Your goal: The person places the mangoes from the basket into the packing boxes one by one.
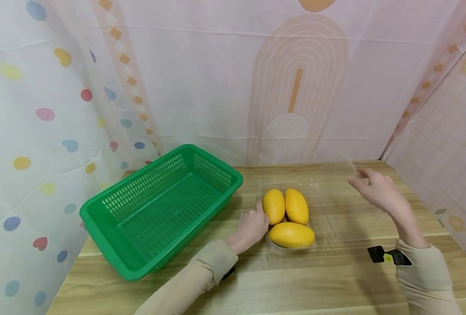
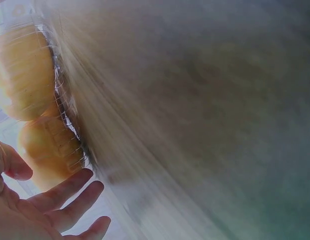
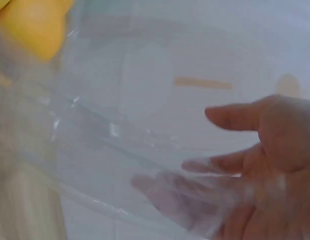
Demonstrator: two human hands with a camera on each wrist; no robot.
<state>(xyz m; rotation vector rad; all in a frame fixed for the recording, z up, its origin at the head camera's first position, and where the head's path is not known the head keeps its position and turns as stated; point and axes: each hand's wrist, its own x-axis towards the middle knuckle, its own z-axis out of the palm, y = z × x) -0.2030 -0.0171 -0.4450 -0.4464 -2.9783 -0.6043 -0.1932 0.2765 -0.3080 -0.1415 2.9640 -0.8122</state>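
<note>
Three yellow mangoes point(image 1: 291, 235) sit in a clear plastic tray point(image 1: 284, 250) on the table. My left hand point(image 1: 251, 227) rests at the tray's left side, its fingers loosely extended beside the mangoes. In the left wrist view, those fingertips point(image 2: 84, 173) lie along the tray's edge, beside wrinkled clear plastic. Raised to the right of the tray is my right hand point(image 1: 379, 191), its thumb apart from the fingers. A see-through plastic sheet point(image 3: 114, 130) stretches from the mangoes' side across to the right hand, overlapping its fingers in the right wrist view.
A green perforated basket point(image 1: 213, 221) stands left of the tray, angled across the wooden table point(image 1: 288, 284). Patterned curtains point(image 1: 201, 87) hang behind the table and at both sides. Black devices point(image 1: 388, 256) are strapped at the wrists.
</note>
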